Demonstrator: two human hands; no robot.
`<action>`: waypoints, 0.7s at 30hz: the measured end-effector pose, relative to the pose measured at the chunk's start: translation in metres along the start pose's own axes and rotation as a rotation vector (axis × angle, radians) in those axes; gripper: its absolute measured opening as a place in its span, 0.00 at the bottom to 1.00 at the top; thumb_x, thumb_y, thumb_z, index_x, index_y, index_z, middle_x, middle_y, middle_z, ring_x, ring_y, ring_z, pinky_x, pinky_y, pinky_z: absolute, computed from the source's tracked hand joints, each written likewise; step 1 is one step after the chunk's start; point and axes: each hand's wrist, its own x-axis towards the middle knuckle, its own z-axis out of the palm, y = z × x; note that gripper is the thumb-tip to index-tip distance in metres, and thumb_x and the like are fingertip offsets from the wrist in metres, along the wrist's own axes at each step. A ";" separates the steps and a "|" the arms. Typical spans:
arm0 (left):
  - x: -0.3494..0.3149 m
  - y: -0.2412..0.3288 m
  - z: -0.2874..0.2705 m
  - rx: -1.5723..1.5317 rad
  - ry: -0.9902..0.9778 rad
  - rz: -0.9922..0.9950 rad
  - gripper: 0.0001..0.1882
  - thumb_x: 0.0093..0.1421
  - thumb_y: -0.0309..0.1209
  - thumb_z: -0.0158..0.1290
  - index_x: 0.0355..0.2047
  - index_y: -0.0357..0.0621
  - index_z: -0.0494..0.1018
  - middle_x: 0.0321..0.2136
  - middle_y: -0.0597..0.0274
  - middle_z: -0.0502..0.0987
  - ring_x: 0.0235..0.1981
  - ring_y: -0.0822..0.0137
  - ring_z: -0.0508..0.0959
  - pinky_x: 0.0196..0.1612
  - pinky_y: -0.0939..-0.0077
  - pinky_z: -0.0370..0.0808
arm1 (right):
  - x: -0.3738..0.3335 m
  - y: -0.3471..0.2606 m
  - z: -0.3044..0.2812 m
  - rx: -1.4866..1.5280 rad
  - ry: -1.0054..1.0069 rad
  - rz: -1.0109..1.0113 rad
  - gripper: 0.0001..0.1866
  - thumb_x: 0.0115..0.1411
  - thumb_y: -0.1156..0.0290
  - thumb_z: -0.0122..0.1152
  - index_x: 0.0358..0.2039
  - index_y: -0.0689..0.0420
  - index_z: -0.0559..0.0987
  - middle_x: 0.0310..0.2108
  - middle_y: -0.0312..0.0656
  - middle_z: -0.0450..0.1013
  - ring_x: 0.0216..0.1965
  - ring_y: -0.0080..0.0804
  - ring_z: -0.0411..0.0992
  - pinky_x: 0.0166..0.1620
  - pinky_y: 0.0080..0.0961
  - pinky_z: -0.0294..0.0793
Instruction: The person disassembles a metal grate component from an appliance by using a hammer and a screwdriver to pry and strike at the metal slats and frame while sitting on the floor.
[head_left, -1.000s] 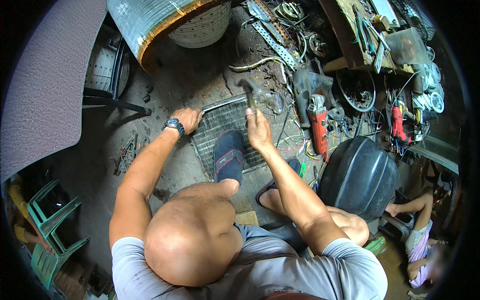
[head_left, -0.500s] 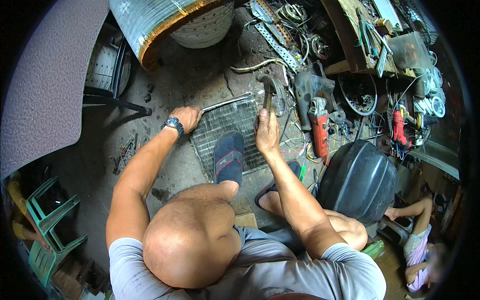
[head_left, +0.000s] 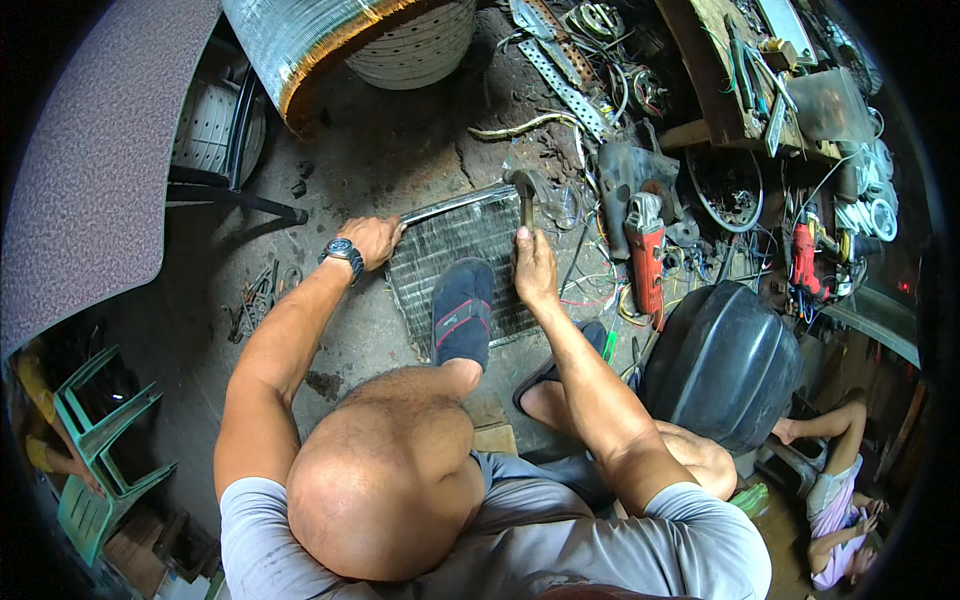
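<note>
A flat, finned metal panel like a radiator core (head_left: pixel 430 250) lies on the floor, with my slippered foot (head_left: pixel 463 312) resting on it. A narrow metal strip (head_left: pixel 455 205) runs along its far edge. My left hand (head_left: pixel 370 241), with a watch on its wrist, is closed at the strip's left end and presses it at the panel's corner. In my right hand (head_left: pixel 536 268) is a claw hammer (head_left: pixel 527 208), gripped by its handle. The hammer's head is at the strip's right end; whether it touches is hard to tell.
Right of the panel lie a red angle grinder (head_left: pixel 648 255), loose wires and a black plastic shell (head_left: pixel 722 365). A curved finned coil (head_left: pixel 300 45) stands at the far left, near a table (head_left: pixel 90 180). Another person (head_left: pixel 838 520) is at the lower right.
The hammer has come down and slightly left, toward the strip's right end. My left hand stays at the strip's left end.
</note>
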 end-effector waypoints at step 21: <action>-0.004 0.000 0.017 0.103 0.088 -0.037 0.19 0.73 0.45 0.42 0.47 0.45 0.74 0.36 0.41 0.83 0.40 0.41 0.84 0.46 0.45 0.79 | -0.003 -0.042 -0.009 0.146 0.037 -0.197 0.22 0.75 0.55 0.49 0.50 0.64 0.73 0.29 0.63 0.75 0.33 0.70 0.76 0.35 0.57 0.70</action>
